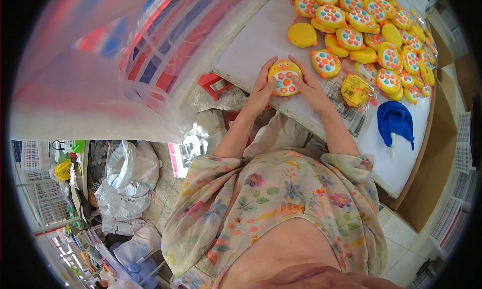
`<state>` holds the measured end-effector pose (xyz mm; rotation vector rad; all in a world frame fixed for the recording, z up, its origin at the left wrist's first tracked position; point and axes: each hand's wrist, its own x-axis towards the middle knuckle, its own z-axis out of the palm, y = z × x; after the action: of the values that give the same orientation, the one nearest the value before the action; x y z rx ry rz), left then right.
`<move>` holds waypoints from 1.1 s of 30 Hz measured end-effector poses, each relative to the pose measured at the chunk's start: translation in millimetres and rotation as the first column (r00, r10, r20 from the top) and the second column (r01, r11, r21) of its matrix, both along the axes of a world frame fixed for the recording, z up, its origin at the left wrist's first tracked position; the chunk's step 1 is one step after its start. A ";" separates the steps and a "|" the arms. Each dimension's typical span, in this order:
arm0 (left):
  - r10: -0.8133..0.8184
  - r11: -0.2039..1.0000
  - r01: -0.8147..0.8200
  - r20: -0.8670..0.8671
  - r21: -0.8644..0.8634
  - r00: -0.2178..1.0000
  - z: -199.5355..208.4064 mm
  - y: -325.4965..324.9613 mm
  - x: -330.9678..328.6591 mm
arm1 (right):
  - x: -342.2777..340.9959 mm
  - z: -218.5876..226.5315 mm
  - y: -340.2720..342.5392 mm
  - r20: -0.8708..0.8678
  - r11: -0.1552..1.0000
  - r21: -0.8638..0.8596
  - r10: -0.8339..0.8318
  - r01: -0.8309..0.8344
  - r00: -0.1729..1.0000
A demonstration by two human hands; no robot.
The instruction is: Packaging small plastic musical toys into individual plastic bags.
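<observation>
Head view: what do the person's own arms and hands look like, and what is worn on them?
Both forearms are bare, as are the left hand and right hand: no gloves visible. Loose short sleeves of a pale, sheer floral blouse end near the elbows.

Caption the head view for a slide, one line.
Both hands, left hand and right hand, hold a yellow toy over a white table beside a pile of toys.

A clear plastic packet (355,90) holding a yellow toy lies on the white table (251,48) at about two o'clock, atop flat printed black-and-white sheets (351,116). A huge clear plastic bag (100,63) with red and blue stripes fills ten o'clock. White filled sacks (123,188) slump at eight o'clock. Colour-dotted label sheets (454,213) hang at four o'clock.
</observation>
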<state>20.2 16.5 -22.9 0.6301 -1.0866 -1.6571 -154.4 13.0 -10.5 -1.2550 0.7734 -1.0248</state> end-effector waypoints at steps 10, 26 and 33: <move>0.108 0.990 -0.088 0.192 -0.111 0.975 -3.3 -1.6 -5.8 | -0.2 4.5 1.6 0.010 0.997 0.073 -0.027 0.027 1.000; 0.192 0.963 -0.118 0.311 -0.242 0.931 2.4 2.4 -11.1 | -2.0 5.6 3.9 -0.010 0.998 0.059 -0.015 0.016 1.000; 0.100 0.994 -0.088 0.252 -0.059 0.963 10.8 5.2 -8.8 | -3.0 6.0 4.2 0.039 0.988 0.157 0.005 -0.011 0.999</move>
<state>11.4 21.7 -12.1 0.8683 -1.2552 -1.4916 -157.4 17.2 -4.5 -1.0998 0.8036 -0.9600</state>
